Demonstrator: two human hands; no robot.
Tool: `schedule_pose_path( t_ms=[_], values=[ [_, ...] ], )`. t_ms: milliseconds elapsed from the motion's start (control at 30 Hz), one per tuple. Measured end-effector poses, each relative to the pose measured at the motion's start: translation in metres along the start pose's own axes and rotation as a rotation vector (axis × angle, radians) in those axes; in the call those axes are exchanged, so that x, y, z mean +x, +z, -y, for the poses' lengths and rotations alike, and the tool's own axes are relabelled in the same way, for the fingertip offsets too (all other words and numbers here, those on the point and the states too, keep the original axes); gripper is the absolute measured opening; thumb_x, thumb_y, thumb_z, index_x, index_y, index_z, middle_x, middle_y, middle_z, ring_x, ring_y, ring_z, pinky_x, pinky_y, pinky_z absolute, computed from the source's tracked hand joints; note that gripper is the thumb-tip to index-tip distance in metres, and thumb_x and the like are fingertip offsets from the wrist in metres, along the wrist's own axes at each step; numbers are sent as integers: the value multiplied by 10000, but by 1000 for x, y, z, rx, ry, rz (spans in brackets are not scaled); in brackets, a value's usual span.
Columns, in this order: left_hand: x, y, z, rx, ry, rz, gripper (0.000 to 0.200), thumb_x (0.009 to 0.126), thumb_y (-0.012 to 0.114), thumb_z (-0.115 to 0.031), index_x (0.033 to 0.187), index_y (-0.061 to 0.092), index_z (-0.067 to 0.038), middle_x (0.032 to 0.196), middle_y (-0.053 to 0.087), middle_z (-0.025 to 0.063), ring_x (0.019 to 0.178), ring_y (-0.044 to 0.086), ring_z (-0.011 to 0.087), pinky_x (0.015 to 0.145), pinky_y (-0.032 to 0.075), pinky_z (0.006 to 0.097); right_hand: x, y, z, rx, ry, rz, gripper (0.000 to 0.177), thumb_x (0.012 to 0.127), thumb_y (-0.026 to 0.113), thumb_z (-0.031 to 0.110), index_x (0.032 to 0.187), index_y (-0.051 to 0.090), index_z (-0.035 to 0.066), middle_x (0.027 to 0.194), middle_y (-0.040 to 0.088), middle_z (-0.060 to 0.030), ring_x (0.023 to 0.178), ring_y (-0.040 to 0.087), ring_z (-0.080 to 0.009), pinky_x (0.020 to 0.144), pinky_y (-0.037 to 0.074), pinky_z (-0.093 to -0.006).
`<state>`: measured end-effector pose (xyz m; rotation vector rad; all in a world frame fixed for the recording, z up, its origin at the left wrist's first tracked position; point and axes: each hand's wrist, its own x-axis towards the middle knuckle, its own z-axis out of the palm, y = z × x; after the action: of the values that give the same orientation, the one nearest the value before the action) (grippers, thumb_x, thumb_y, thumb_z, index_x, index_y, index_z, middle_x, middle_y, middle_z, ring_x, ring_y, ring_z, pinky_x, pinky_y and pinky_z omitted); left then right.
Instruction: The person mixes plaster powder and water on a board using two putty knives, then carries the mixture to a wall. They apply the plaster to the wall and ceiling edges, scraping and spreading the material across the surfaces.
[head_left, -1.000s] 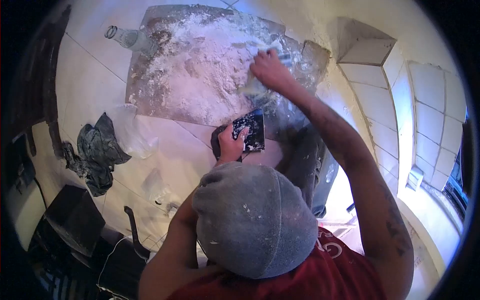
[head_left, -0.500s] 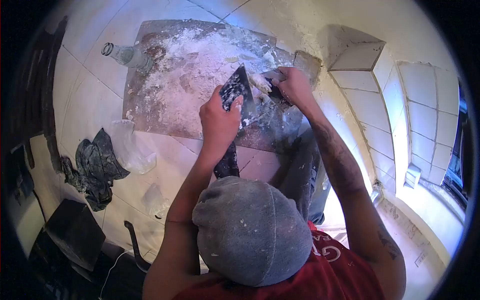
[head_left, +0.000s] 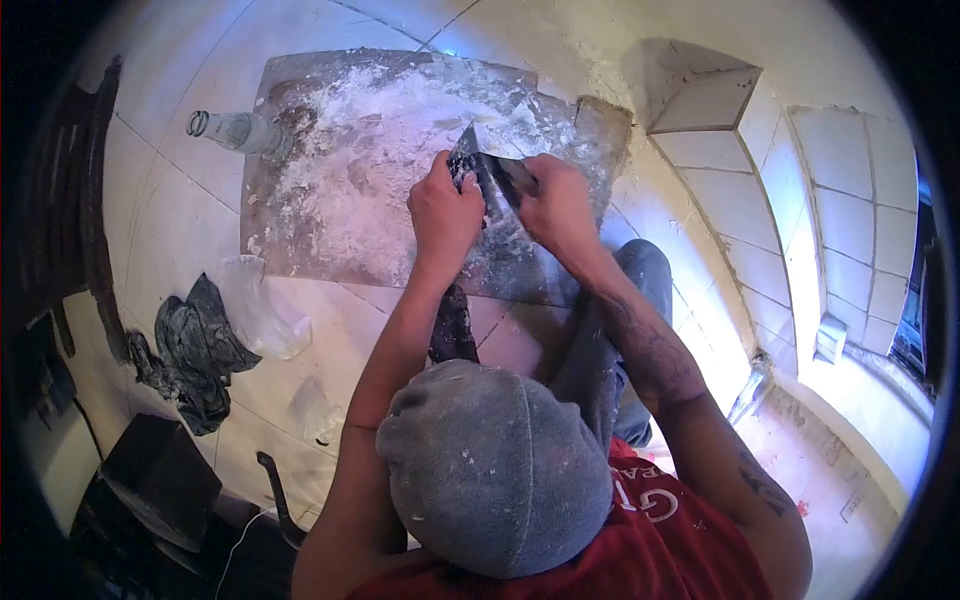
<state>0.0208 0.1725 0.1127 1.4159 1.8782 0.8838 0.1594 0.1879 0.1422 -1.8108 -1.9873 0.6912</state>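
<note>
My left hand (head_left: 445, 212) is closed around a flat dark scraper (head_left: 465, 150) smeared with white, its corner pointing up. In my right hand (head_left: 558, 198) is a second dark scraper (head_left: 508, 178). Its blade meets the left one, touching or nearly so; fingers and overlap hide part of both. Both hands are above a worn brown board (head_left: 262, 215) on the floor. White powder or paste (head_left: 400, 140) is spread over much of that board.
A glass bottle (head_left: 235, 130) lies or leans at the board's left edge. Black plastic (head_left: 200, 345) and clear plastic bags (head_left: 265, 310) are on the tiled floor at left. A tiled ledge (head_left: 735, 200) runs along the right, and dark furniture (head_left: 150, 480) stands lower left.
My right hand has moved left and down, bringing its scraper against or close to the left one. The white lump seen between the scrapers is no longer visible. The view has shifted slightly.
</note>
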Motion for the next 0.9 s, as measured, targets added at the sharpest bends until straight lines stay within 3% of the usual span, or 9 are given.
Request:
schedule_pose_path(
  t_ms=[167,267,300,400,433,533,667,800,900],
  values=[
    [10,-10,20,0,-44,27,283,768,639,-145,1005,580,-1,802,631,240,783,608,421,725,459,470,-5,-34,-25,-66,-5,-161,230,720,665,64,931,590,12,810,602,-211,749,603,-367,667,470,-392],
    [6,-24,16,-39,40,57,251,772,656,-170,944,582,-3,783,627,224,763,599,416,693,454,461,0,-40,-50,-98,-41,-104,206,735,665,63,866,523,-10,766,563,-193,710,568,-366,638,458,-398],
    [6,-34,6,-1,61,76,239,775,654,-169,930,579,-3,773,624,220,756,594,418,684,450,463,-2,-36,-56,-44,-144,-68,166,714,624,17,782,473,-1,755,503,-156,707,517,-346,639,432,-403],
    [9,-55,-17,96,126,149,174,794,622,-153,875,562,-11,766,607,200,748,575,412,648,436,458,-5,-30,-60,-252,-604,78,135,669,579,54,794,527,63,825,509,-110,835,520,-300,722,399,-397],
    [10,-59,-24,105,170,170,166,795,615,-152,877,564,-17,778,606,193,754,578,403,650,438,454,-6,-23,-57,-264,-706,8,115,643,552,19,728,496,71,779,452,-88,796,477,-255,708,375,-369],
    [10,-52,-30,151,323,201,153,791,601,-153,883,569,-36,816,606,177,768,589,379,656,448,447,-1,-12,-49,-236,-788,66,107,648,567,41,724,500,76,782,455,-68,809,484,-242,716,372,-360],
    [16,-30,-24,234,418,256,158,802,594,-165,884,573,-32,854,610,157,787,583,381,669,452,454,10,-4,-32,-206,-854,32,102,661,566,81,758,539,90,810,482,-48,835,490,-223,712,367,-343],
    [40,-25,-6,288,331,316,158,800,596,-180,866,580,-38,787,623,177,776,607,370,679,462,470,6,-14,-24,-241,-788,88,103,663,568,77,761,541,88,800,488,-48,832,504,-227,698,376,-349],
    [46,-23,6,234,316,222,175,816,596,-192,867,579,-25,772,624,190,773,600,392,683,456,477,-3,-28,-26,-270,-702,110,116,665,570,67,776,545,83,796,495,-60,828,518,-244,696,401,-369]
  ],
)
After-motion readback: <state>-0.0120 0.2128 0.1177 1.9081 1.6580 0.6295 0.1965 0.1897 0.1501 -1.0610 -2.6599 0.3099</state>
